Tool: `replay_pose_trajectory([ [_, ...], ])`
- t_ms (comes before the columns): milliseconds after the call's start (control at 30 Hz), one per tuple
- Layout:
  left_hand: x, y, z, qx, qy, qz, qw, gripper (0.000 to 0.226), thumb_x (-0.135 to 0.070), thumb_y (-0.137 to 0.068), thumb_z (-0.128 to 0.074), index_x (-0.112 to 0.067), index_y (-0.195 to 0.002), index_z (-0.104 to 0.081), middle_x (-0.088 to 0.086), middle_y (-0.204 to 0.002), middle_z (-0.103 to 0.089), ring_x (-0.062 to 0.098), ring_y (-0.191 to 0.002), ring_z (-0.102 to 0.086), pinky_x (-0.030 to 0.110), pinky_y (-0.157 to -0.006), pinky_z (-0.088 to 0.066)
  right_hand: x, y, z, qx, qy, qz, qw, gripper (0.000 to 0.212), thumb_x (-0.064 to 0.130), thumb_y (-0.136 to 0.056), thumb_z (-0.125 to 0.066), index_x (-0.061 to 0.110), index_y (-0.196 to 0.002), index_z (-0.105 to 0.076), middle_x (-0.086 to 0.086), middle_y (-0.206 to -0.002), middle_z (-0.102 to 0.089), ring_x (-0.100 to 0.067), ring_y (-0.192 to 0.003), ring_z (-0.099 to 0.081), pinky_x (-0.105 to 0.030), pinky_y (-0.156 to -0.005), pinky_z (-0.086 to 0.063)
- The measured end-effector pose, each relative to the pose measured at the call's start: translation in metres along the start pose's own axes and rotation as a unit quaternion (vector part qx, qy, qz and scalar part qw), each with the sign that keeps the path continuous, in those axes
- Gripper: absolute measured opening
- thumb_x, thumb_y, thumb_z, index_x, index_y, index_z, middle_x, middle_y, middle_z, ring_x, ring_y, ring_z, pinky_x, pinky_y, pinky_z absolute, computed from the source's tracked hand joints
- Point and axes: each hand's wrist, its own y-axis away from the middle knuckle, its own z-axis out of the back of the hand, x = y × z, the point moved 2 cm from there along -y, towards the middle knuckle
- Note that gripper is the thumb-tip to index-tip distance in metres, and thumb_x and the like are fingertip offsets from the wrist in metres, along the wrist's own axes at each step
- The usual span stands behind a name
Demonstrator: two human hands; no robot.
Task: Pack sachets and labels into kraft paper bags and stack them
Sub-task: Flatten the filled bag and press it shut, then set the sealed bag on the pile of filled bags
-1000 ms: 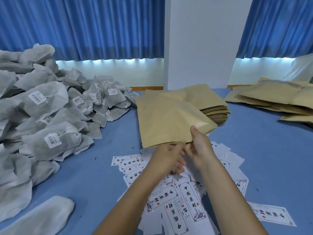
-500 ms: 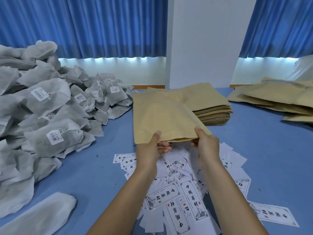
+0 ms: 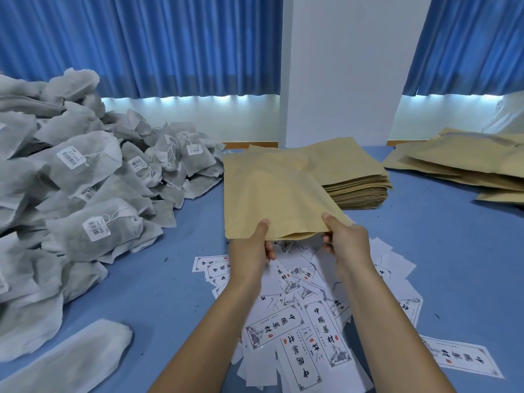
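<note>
A: Noted: both hands held one kraft paper bag (image 3: 272,199) by its near edge, above the scattered labels (image 3: 309,330) on the blue worktop (image 3: 453,265). Left hand (image 3: 251,251) had its grip clamped on the bag's near left part, thumb on top, fingers beneath. Right hand (image 3: 347,245) pinched the near right corner the same way.

B: Mouth open?

A: A slight gap showed along the near edge; could not tell whether it was properly parted. Judgement: the thumbs ought to slide the top ply back while the fingers hold the lower one, so the mouth gapes wide enough for a sachet.

B: Anything inside it?

A: It lay flat and looked empty, though the inside was hidden. Behind it sat the stack of flat kraft bags (image 3: 360,188). Far right, a looser pile of kraft bags (image 3: 465,163); filled or not, unclear.

B: Sachets?

A: Heaped at left, grey tagged sachets (image 3: 93,163), well apart from the held bag.
</note>
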Motion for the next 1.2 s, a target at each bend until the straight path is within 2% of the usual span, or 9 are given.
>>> replay_pose_trajectory([
  [67,0.002,0.000,-0.002,0.012,0.014,0.016,1.000,0.031,-0.032,-0.088,-0.064,-0.014,-0.064,-0.057,-0.004,-0.041,-0.050,0.009,-0.034,-0.045,0.019,-0.038,-0.032,0.000,-0.001,0.000,-0.017,0.001,0.018,1.000,0.025,0.017,-0.090,-0.064,0.009,-0.068,-0.057,-0.005,-0.057,-0.052,-0.012,-0.042,-0.044,-0.024,-0.048,-0.039],
  [200,0.003,-0.002,-0.004,0.017,0.029,0.024,0.999,0.030,-0.029,-0.088,-0.064,-0.012,-0.064,-0.058,-0.003,-0.041,-0.051,0.011,-0.034,-0.045,0.021,-0.042,-0.036,-0.001,-0.001,0.001,-0.024,-0.041,0.007,0.999,0.026,0.019,-0.093,-0.058,0.009,-0.069,-0.055,-0.004,-0.053,-0.051,-0.012,-0.040,-0.046,-0.023,-0.039,-0.039],
  [333,0.003,-0.007,0.000,0.010,0.037,0.032,0.999,0.025,-0.027,-0.088,-0.063,-0.013,-0.069,-0.057,-0.004,-0.042,-0.049,0.010,-0.033,-0.043,0.019,-0.038,-0.033,0.001,-0.008,0.006,-0.043,-0.024,0.019,0.999,0.029,0.015,-0.093,-0.056,0.007,-0.065,-0.056,-0.010,-0.058,-0.052,-0.016,-0.044,-0.045,-0.029,-0.049,-0.041],
  [433,0.006,-0.008,0.000,0.014,0.032,0.040,0.999,0.027,-0.028,-0.088,-0.063,-0.013,-0.067,-0.056,-0.003,-0.042,-0.050,0.011,-0.034,-0.043,0.023,-0.043,-0.034,0.001,-0.008,0.007,-0.056,-0.007,0.044,0.997,0.033,0.012,-0.093,-0.056,0.006,-0.060,-0.054,-0.012,-0.056,-0.052,-0.019,-0.045,-0.045,-0.031,-0.054,-0.041],
  [567,0.008,-0.009,-0.001,0.013,0.036,0.039,0.998,0.029,-0.029,-0.088,-0.064,-0.013,-0.065,-0.056,-0.003,-0.042,-0.050,0.011,-0.034,-0.044,0.025,-0.047,-0.035,-0.001,-0.002,0.002,-0.022,-0.063,0.016,0.998,0.026,0.017,-0.087,-0.065,0.005,-0.065,-0.057,-0.005,-0.050,-0.053,-0.016,-0.040,-0.047,-0.028,-0.047,-0.044],
  [700,0.010,-0.006,-0.003,0.021,0.029,0.024,0.999,0.029,-0.029,-0.088,-0.063,-0.014,-0.065,-0.058,-0.002,-0.042,-0.051,0.012,-0.035,-0.045,0.027,-0.051,-0.036,-0.003,0.002,-0.003,0.004,-0.074,-0.005,0.997,0.014,0.008,-0.084,-0.071,0.003,-0.075,-0.061,-0.006,-0.061,-0.055,-0.014,-0.046,-0.047,-0.018,-0.040,-0.045],
  [800,0.009,-0.005,-0.004,0.025,0.027,0.021,0.999,0.030,-0.030,-0.088,-0.064,-0.014,-0.063,-0.058,-0.001,-0.042,-0.051,0.012,-0.035,-0.045,0.027,-0.051,-0.037,-0.003,0.000,0.000,-0.001,-0.075,-0.004,0.997,0.016,0.008,-0.085,-0.071,0.004,-0.073,-0.060,-0.008,-0.062,-0.054,-0.016,-0.050,-0.047,-0.019,-0.042,-0.045],
  [967,0.009,-0.005,-0.004,0.025,0.026,0.017,0.999,0.028,-0.029,-0.089,-0.062,-0.014,-0.066,-0.059,-0.002,-0.042,-0.051,0.012,-0.035,-0.045,0.027,-0.049,-0.036,-0.006,0.003,-0.007,0.044,-0.074,-0.015,0.996,0.015,0.015,-0.082,-0.074,0.005,-0.078,-0.064,-0.006,-0.060,-0.056,-0.013,-0.043,-0.048,-0.024,-0.043,-0.044],
  [1200,0.011,-0.004,-0.006,0.029,0.018,0.017,0.999,0.028,-0.030,-0.088,-0.064,-0.016,-0.063,-0.059,-0.001,-0.042,-0.051,0.013,-0.035,-0.044,0.030,-0.053,-0.035,-0.010,-0.003,-0.005,0.025,-0.057,-0.014,0.998,0.016,0.011,-0.082,-0.074,0.002,-0.075,-0.062,-0.006,-0.055,-0.052,-0.012,-0.040,-0.045,-0.023,-0.042,-0.041],
])
